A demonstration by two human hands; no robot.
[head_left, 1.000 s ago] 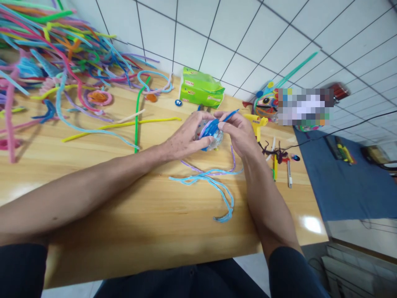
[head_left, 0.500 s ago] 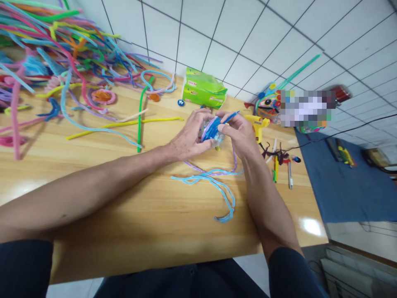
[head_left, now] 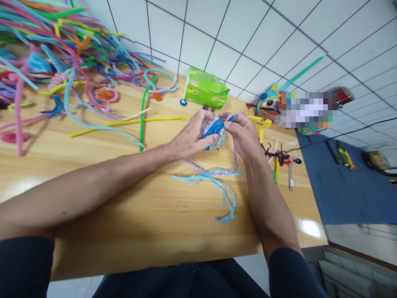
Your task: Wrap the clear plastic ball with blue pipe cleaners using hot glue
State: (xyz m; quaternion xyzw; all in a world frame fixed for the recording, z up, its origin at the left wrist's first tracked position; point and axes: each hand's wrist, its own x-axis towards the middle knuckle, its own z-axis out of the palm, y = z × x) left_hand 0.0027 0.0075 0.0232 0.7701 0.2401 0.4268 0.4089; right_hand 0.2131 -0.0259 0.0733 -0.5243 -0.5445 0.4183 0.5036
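Near the middle of the head view, my left hand (head_left: 194,134) is wrapped round a small clear object wound with blue and purple strands (head_left: 214,128). My right hand (head_left: 243,130) pinches the end of a dark blue strand (head_left: 232,118) at the object's right side. The object's underside is hidden by my fingers. Below the hands, light blue strands (head_left: 214,178) lie loosely on the wooden table (head_left: 149,231), and a purple strand (head_left: 235,159) curves beside my right wrist.
Many coloured fuzzy stems (head_left: 71,49) are heaped at the back left. A green tissue pack (head_left: 206,89) stands behind the hands. To the right are a yellow glue gun (head_left: 260,126), a decorated colourful object (head_left: 269,103), a cutter (head_left: 290,176) and a black cord (head_left: 341,134).
My left thumb has shifted up over the wound object. My right fingers have moved slightly right along the blue strand, and less of its tip sticks out. The view has shifted slightly.
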